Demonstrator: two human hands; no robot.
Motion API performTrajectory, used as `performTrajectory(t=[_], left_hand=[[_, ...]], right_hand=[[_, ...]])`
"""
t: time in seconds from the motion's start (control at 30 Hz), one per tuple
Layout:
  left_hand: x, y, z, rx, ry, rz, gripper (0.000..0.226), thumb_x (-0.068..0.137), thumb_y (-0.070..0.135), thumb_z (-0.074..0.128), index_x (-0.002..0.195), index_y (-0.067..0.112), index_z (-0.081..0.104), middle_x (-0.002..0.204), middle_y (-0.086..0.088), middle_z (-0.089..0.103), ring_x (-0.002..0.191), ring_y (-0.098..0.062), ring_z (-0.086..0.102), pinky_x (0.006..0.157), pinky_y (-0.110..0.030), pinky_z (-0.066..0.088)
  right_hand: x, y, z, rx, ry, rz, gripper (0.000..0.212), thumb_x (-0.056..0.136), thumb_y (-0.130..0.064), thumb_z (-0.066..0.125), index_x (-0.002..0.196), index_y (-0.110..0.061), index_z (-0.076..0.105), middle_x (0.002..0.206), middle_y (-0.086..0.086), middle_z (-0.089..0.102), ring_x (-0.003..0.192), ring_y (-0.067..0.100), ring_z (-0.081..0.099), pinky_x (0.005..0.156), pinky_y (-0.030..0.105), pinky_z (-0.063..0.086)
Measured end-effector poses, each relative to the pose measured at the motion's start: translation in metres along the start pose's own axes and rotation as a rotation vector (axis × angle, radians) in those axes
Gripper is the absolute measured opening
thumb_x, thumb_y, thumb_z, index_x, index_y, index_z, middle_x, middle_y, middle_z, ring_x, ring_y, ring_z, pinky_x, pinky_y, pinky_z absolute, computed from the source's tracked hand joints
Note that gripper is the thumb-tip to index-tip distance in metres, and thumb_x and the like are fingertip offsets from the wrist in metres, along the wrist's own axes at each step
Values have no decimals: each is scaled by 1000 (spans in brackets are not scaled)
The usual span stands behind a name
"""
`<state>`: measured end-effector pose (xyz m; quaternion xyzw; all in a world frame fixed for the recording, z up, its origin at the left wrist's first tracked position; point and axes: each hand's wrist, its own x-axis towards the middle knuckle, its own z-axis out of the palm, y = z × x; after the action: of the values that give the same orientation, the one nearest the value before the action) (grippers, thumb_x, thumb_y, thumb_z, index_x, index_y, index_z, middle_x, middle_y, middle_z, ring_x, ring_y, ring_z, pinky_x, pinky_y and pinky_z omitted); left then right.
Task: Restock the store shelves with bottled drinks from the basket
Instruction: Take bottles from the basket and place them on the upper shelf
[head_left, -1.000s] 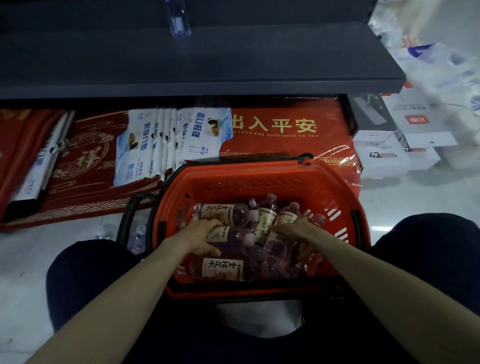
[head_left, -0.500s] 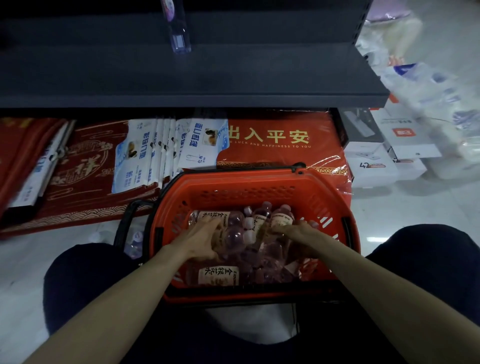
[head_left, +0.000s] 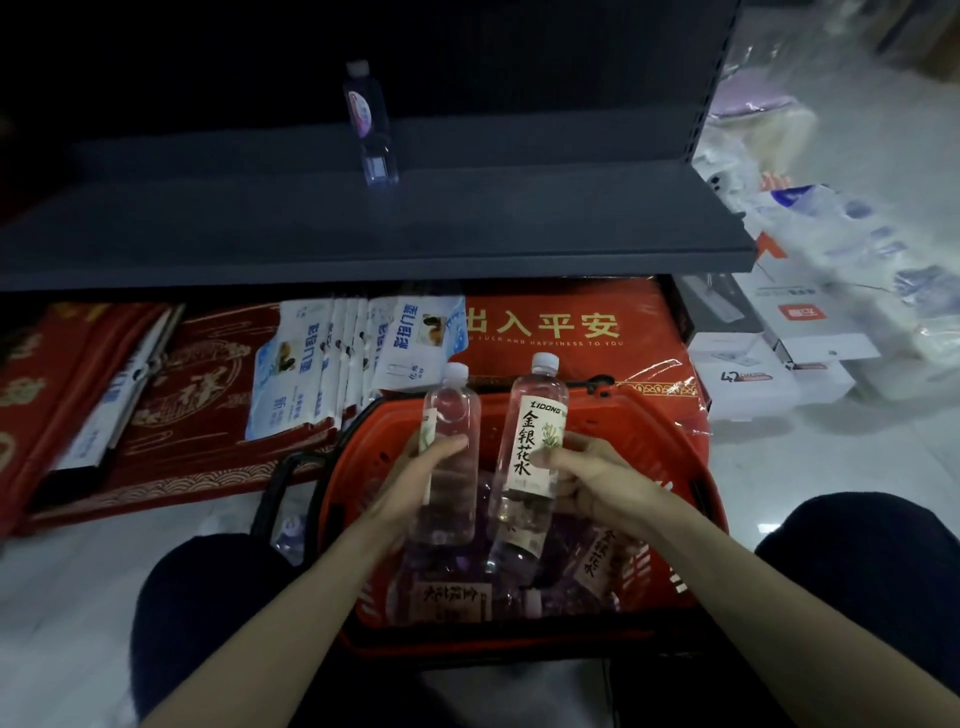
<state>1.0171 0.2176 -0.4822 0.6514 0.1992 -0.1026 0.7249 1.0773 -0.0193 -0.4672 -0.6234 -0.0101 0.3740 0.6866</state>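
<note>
An orange basket (head_left: 670, 457) sits on the floor between my knees with several clear bottles (head_left: 452, 597) lying in it. My left hand (head_left: 415, 483) grips one clear bottle (head_left: 451, 415) upright above the basket. Beside it, my right hand (head_left: 587, 478) holds a second bottle (head_left: 532, 415) with a white label facing me. A dark shelf (head_left: 467, 228) runs across in front, and a single small bottle (head_left: 370, 130) stands on it.
Under the shelf lie red mats (head_left: 566, 322) and blue-white packets (head_left: 332, 358). White boxes (head_left: 753, 369) and plastic-wrapped goods (head_left: 857, 234) crowd the floor at the right. The basket's black handle (head_left: 275, 483) hangs at its left. My knees (head_left: 197, 613) flank the basket.
Both hands were down among the bottles in the basket; now each has lifted one bottle upright above it. The view has tilted up, showing more of the shelf.
</note>
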Motion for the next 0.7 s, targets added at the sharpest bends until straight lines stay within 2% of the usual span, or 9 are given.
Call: performTrajectory(t=[0.07, 0.1, 0.2, 0.27, 0.33, 0.4, 0.47, 0.6, 0.7], left_hand=[[-1, -2, 2, -95, -34, -69, 46, 90, 38, 71, 122, 6, 65, 92, -11, 77, 78, -26, 75, 70, -34, 57], [-2, -3, 4, -121, -50, -94, 46, 88, 36, 73, 121, 5, 65, 93, -13, 77, 79, -28, 75, 72, -37, 59], [-2, -9, 8, -84, -53, -70, 57, 78, 37, 85, 125, 10, 68, 112, -17, 76, 103, -36, 74, 98, -53, 56], [-4, -8, 11, -34, -88, -41, 58, 78, 41, 86, 127, 15, 69, 118, -16, 75, 111, -36, 72, 106, -57, 50], [-7, -2, 12, -61, -98, -64, 52, 84, 40, 77, 125, 8, 68, 113, -22, 75, 105, -40, 73, 101, -55, 54], [-10, 9, 11, -142, -94, -109, 44, 90, 35, 65, 118, 1, 68, 102, -25, 75, 89, -39, 76, 82, -47, 62], [-13, 29, 8, -193, -135, -105, 36, 97, 23, 55, 121, -2, 64, 103, -26, 74, 85, -38, 76, 71, -44, 63], [-15, 95, 2, -174, -203, 65, 40, 96, 9, 59, 134, 1, 53, 110, -25, 74, 94, -40, 74, 73, -50, 64], [-17, 163, 1, -129, -194, 219, 48, 91, 9, 67, 137, 7, 54, 121, -23, 71, 108, -42, 71, 85, -57, 61]], right_hand=[[-2, -3, 3, -13, -30, -1, 39, 95, -9, 66, 132, 1, 58, 77, 1, 74, 66, 13, 68, 72, 37, 57], [-2, -2, 4, -22, -40, 2, 37, 95, -10, 66, 131, -2, 59, 82, 2, 75, 71, 15, 71, 73, 38, 58], [0, 3, 7, -100, -1, 15, 42, 90, -19, 72, 130, -13, 60, 107, 8, 78, 96, 26, 76, 83, 46, 60], [0, 6, 9, -149, 22, 17, 48, 86, -27, 75, 131, -17, 61, 115, 9, 77, 106, 29, 74, 91, 51, 59], [-2, 5, 11, -184, 23, 8, 50, 84, -31, 75, 130, -17, 61, 115, 8, 77, 106, 28, 74, 95, 53, 58], [-5, -2, 14, -203, 38, -9, 43, 88, -27, 72, 129, -16, 62, 112, 9, 78, 101, 27, 76, 91, 49, 60], [-8, -19, 15, -207, 55, -26, 39, 92, -24, 70, 129, -16, 63, 108, 11, 79, 98, 30, 76, 86, 45, 61], [-13, -77, 20, -249, 86, -149, 35, 94, -20, 71, 127, -12, 63, 101, 13, 79, 83, 27, 77, 76, 42, 65], [-23, -140, 30, -295, 130, -289, 36, 92, -16, 73, 126, -11, 62, 102, 13, 79, 91, 34, 77, 85, 55, 61]])
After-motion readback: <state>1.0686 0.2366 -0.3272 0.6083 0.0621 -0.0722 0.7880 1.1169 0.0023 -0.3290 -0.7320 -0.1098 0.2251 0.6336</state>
